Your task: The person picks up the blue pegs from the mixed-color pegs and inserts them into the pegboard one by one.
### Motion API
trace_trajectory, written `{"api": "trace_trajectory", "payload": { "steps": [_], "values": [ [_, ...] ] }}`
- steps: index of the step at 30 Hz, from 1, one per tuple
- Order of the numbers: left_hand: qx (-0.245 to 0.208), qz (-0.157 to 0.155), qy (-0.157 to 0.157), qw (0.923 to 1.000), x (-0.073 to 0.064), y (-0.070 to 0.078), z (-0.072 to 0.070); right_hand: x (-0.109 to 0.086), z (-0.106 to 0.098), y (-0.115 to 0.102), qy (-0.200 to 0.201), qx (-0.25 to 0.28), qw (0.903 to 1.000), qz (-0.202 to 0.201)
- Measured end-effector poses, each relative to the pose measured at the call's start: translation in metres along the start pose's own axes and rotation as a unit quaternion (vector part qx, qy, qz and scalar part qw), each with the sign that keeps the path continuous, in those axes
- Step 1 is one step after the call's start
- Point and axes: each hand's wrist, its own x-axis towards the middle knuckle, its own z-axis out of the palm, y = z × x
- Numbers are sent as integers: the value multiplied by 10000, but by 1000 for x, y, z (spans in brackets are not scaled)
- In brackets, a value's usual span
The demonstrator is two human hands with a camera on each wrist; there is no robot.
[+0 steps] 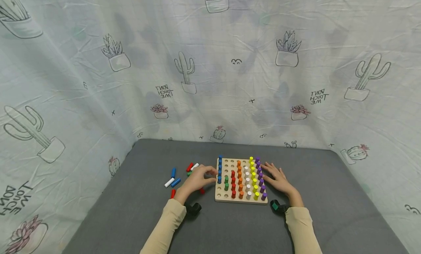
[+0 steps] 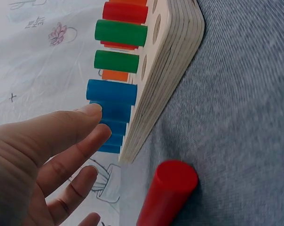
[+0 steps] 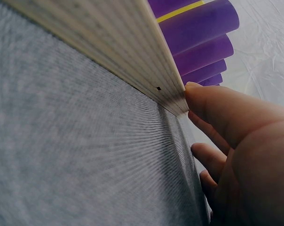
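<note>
A light wooden pegboard [image 1: 241, 201] carries upright pegs in coloured columns: blue, green, red, orange, white, yellow and purple. My left hand [image 1: 199, 176] is at its left edge, thumb and forefinger apart, fingertips right by the blue pegs [image 2: 111, 92]. Behind those fingertips in the left wrist view, part of the blue column is hidden. Two green pegs [image 1: 226, 183] stand in the column beside the blue one. My right hand [image 1: 279, 179] lies at the board's right edge with fingers spread, the thumb against the wooden side near the purple pegs [image 3: 203, 28].
Loose pegs lie left of the board on the grey table [image 1: 230, 232], including a white peg [image 1: 169, 182], a blue peg [image 1: 175, 182] and a red peg [image 2: 168, 193] close under my left hand. A patterned cloth [image 1: 210, 64] hangs behind the table.
</note>
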Motion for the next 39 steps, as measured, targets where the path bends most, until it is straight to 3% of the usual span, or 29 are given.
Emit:
{"api": "trace_trajectory", "payload": {
  "steps": [12,16,29,39],
  "values": [
    [-39,98,243,9996,-8,-13,-7,0,1,2,31,-19,10000,-37],
    [150,93,337,9993,-10,-20,-11,1,1,2,29,-33,10000,-38],
    [160,-247,491,9984,-23,-32,-24,-1,-1,2,3,53,10000,-84],
    [231,-317,607,9974,-33,-40,-30,0,-1,2,13,26,10000,-82]
  ]
}}
